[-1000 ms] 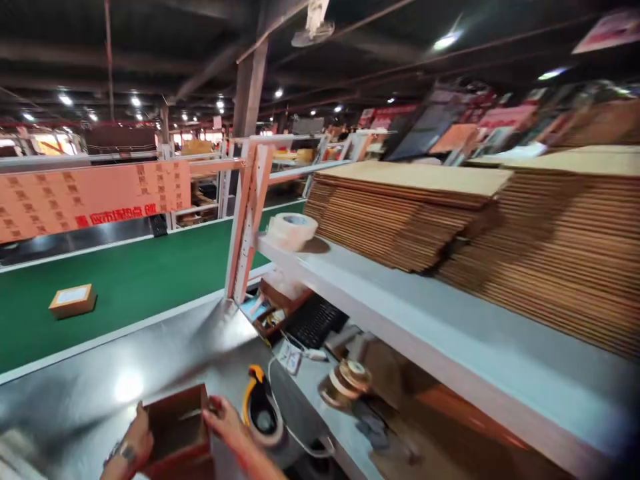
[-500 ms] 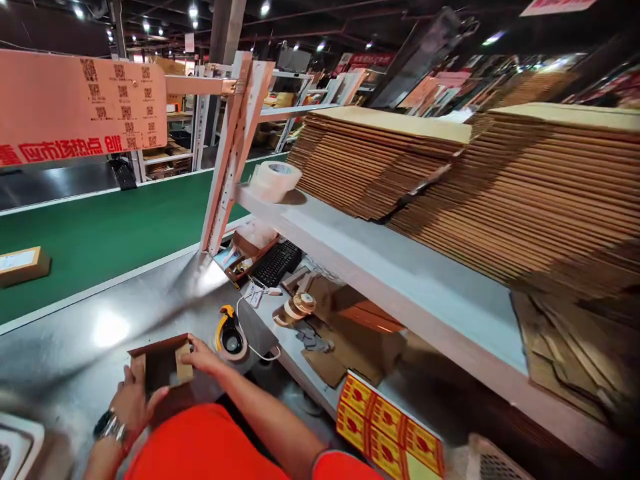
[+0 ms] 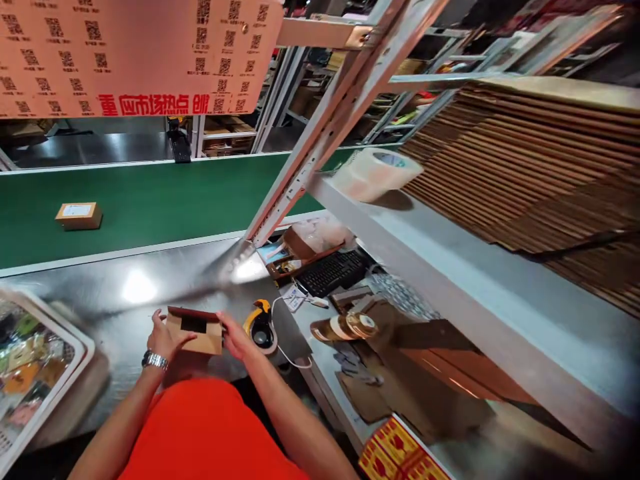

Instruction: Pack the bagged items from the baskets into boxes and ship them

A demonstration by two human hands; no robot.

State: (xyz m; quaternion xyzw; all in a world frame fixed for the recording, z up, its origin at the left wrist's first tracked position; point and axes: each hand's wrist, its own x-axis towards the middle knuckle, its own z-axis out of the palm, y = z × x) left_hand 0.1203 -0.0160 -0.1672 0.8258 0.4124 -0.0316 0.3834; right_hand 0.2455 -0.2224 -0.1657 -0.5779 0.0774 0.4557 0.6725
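Note:
A small brown cardboard box (image 3: 206, 341) stands on the metal table in front of my red shirt, its top flaps partly folded in around a dark opening. My left hand (image 3: 165, 339), with a watch on the wrist, grips the box's left side, thumb across the front flap. Against the right side presses my right hand (image 3: 234, 337), its fingers partly hidden behind the cardboard. A yellow and black tape dispenser (image 3: 261, 327) lies just right of my right hand.
A white basket (image 3: 83, 353) of small bagged items stands at the left. Beyond the table, a green conveyor belt (image 3: 150, 200) carries a labelled carton (image 3: 79, 215). At right, a shelf (image 3: 450, 267) holds tape rolls (image 3: 373, 175) and stacked flat cardboard (image 3: 520, 167); a keyboard (image 3: 333, 272) sits below.
The view has swung left, bringing the basket and more belt into sight. The box's flaps have been folded inward, so its opening is smaller; both hands stay on it.

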